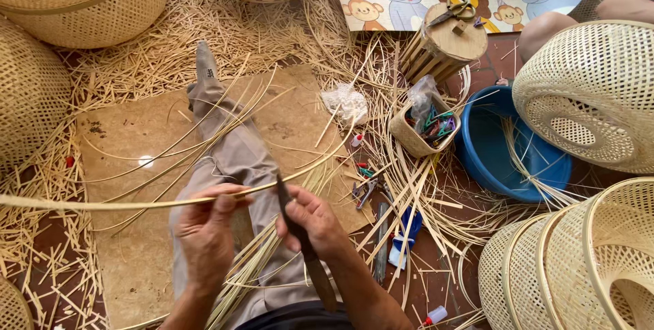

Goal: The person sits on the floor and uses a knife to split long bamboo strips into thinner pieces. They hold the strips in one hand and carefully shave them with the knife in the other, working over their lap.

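Note:
My left hand (pixel 208 231) pinches a long thin bamboo strip (pixel 102 203) that runs far out to the left and curves up to the right. My right hand (pixel 315 222) grips a dark knife (pixel 300 234), its blade tip touching the strip just right of my left fingers. Both hands hover over my outstretched leg in grey trousers (pixel 235 149). More loose bamboo strips (pixel 252 262) lie across my lap.
A brown board (pixel 136 132) lies under my leg. Woven bamboo baskets (pixel 589 91) ring the floor on both sides. A blue basin (pixel 507 146), a small basket of clips (pixel 424 129), a wooden stool with scissors (pixel 446 37), pliers (pixel 364 190) and shavings surround me. Another person's knee (pixel 545 30) shows at top right.

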